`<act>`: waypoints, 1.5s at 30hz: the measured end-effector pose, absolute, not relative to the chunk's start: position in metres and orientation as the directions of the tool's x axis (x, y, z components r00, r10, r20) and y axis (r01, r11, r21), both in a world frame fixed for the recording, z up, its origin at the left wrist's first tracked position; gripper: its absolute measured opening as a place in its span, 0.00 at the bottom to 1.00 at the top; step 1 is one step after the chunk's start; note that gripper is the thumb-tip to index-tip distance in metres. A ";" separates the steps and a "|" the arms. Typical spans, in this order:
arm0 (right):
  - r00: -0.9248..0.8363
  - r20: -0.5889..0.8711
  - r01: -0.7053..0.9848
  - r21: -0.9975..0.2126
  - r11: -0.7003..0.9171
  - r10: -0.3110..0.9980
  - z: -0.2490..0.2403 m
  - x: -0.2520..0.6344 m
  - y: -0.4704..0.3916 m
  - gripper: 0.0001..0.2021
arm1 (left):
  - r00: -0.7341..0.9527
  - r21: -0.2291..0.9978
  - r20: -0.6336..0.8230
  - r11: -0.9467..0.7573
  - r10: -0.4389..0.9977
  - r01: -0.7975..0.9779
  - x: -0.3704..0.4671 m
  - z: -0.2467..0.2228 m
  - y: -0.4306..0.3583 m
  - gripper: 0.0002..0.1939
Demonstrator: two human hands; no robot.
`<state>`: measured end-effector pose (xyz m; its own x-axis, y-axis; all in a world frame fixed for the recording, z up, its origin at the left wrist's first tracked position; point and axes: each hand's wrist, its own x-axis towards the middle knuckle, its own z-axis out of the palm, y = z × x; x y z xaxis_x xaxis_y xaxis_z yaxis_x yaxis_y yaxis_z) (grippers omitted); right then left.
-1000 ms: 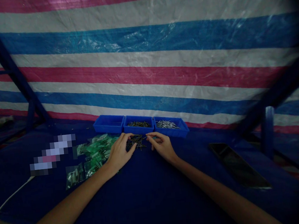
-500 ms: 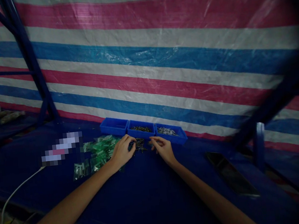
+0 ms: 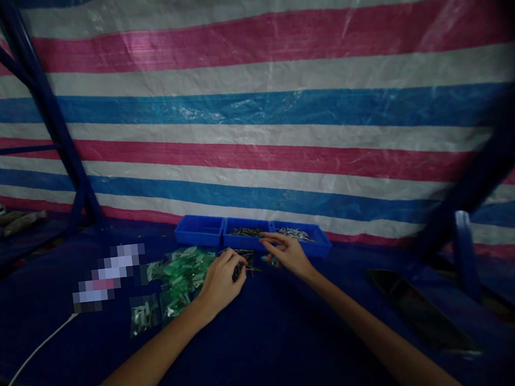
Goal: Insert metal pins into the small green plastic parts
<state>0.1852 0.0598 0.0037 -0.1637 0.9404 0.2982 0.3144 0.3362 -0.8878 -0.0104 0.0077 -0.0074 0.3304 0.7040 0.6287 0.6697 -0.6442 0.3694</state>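
- Loose pile: we saw thin dark metal pieces point(image 3: 250, 261) lying on the blue table point(image 3: 265, 355), between the two hands, just in front of the trays.
- Left hand point(image 3: 223, 281): we found it curved against the pile's left side, thumb and fingertips drawn near each other; we could not tell whether they pinched a piece.
- Right hand point(image 3: 290, 255): we noted it to the pile's right, fingers bent and extended toward the trays, overlapping them in our view; its grip was too dim to judge.
- Trays: we counted three in a row; the left tray point(image 3: 198, 240) stood beside the middle tray point(image 3: 243, 242), which held similar dark pieces; the right tray point(image 3: 315, 249) held silvery ones.
- Surroundings: we observed green packets point(image 3: 185, 271) left of the left hand; a clear bag point(image 3: 144, 315) nearer the viewer; a white cable point(image 3: 33, 358) farther left; a dark flat slab point(image 3: 421, 308) at right; a striped sheet point(image 3: 223, 43) behind.
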 end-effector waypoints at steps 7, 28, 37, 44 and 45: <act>-0.371 0.454 0.654 -0.491 0.575 0.810 -0.017 0.187 0.042 0.12 | 0.354 0.358 0.588 -0.627 0.727 0.691 -0.006 -0.008 0.004 0.07; -0.344 0.624 0.573 -0.452 0.684 0.701 -0.023 0.181 0.030 0.09 | 0.394 0.401 0.477 -0.594 0.785 0.698 -0.002 -0.018 0.007 0.12; -0.345 0.693 0.504 -0.431 0.748 0.632 -0.024 0.180 0.028 0.08 | 0.339 0.515 0.534 -0.616 0.775 0.596 -0.004 -0.020 0.010 0.11; -0.393 0.684 0.485 -0.413 0.771 0.614 -0.025 0.179 0.025 0.09 | 0.330 0.518 0.558 -0.630 0.762 0.579 -0.002 -0.020 0.007 0.11; -0.388 0.687 0.486 -0.414 0.770 0.614 -0.025 0.179 0.025 0.09 | 0.328 0.522 0.558 -0.629 0.763 0.576 -0.002 -0.019 0.007 0.11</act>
<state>0.1790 0.0246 -0.0245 -0.3883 0.6141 0.6871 0.4860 0.7699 -0.4136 -0.0019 0.0067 -0.0191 0.3280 0.7626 0.5575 0.5757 -0.6293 0.5221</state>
